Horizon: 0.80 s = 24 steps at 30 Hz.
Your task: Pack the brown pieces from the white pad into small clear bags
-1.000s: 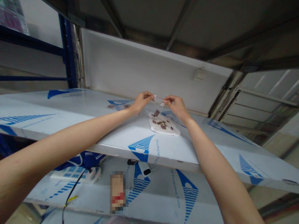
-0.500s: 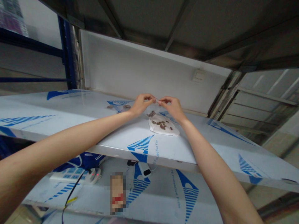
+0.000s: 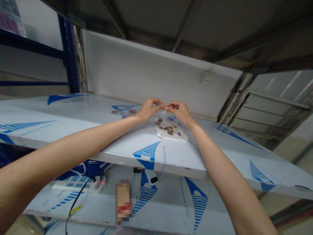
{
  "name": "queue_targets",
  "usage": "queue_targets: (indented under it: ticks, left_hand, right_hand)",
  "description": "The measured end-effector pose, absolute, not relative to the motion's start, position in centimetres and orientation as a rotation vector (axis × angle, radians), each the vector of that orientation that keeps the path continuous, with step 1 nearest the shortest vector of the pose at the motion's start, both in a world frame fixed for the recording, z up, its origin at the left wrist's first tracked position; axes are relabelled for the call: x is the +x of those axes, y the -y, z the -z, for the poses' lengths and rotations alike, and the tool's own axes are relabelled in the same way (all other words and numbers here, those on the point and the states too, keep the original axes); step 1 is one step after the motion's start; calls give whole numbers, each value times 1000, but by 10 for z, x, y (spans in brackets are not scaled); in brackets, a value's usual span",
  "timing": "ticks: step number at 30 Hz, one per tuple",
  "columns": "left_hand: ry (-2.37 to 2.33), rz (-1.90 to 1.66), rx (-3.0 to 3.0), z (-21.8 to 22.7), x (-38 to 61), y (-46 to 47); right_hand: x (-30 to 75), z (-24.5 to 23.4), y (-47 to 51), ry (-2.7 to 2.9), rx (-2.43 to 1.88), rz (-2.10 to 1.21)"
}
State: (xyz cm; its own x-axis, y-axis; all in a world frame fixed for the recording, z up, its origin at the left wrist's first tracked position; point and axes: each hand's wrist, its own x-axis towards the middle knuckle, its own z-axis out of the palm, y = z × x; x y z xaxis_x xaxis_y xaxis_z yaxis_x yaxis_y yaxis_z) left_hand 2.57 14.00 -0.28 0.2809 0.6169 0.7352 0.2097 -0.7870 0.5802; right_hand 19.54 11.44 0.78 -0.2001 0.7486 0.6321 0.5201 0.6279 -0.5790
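Note:
Both my arms reach out over a white shelf [image 3: 102, 130] covered in blue-printed protective film. My left hand [image 3: 148, 108] and my right hand [image 3: 178, 111] meet fingertip to fingertip, each pinching the top edge of a small clear plastic bag [image 3: 160, 118]. The bag hangs between them with several small brown pieces inside. Just below lies a white sheet [image 3: 174, 135] on the shelf, holding several more small brown pieces [image 3: 169, 130].
Two more small brown things [image 3: 123, 111] lie on the shelf left of my hands. On the lower shelf are a white power strip [image 3: 78, 184] with a black cable, a small white device [image 3: 151, 176] and a blurred object. A white back panel [image 3: 146, 71] rises behind.
My hands have drawn together along the bag's top edge, from a short gap apart to touching. The bag has sunk a little toward the white sheet.

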Motion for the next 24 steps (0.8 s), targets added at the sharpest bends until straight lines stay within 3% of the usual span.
queue_targets:
  ticks: [18, 24]
  left_hand:
    - [-885, -1539, 2239, 3, 21, -145]
    - [-1103, -1943, 1978, -5, -7, -172]
  right_hand:
    - [206, -8, -119, 1880, -1074, -272]
    - [244, 12, -136, 1878, -1483, 102]
